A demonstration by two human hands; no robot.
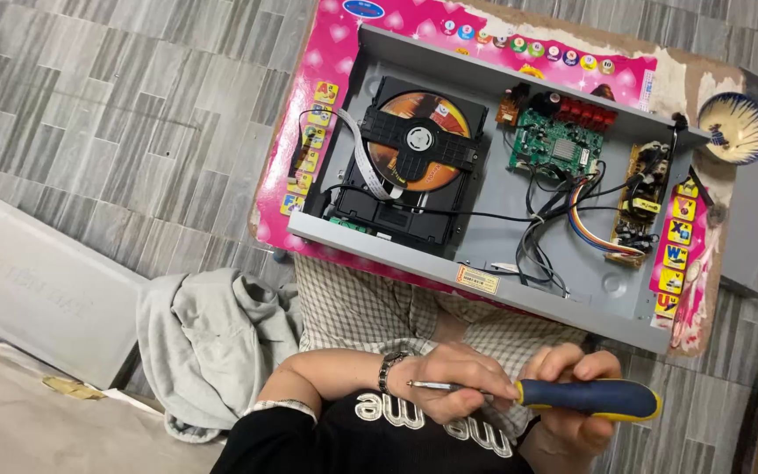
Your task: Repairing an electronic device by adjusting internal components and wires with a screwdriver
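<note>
A: What are the hands doing?

B: The right hand is closed round the blue-and-yellow handle of a screwdriver. The left hand pinches its metal shaft between curled fingers. Both hover over the lap, just off the near edge of the surface.

A: And on the surface?

B: An opened grey disc player lies across the pink board, with an orange disc in the tray toward its left end and a green circuit board nearer the far edge. A small patterned bowl sits at the far right corner.
</note>
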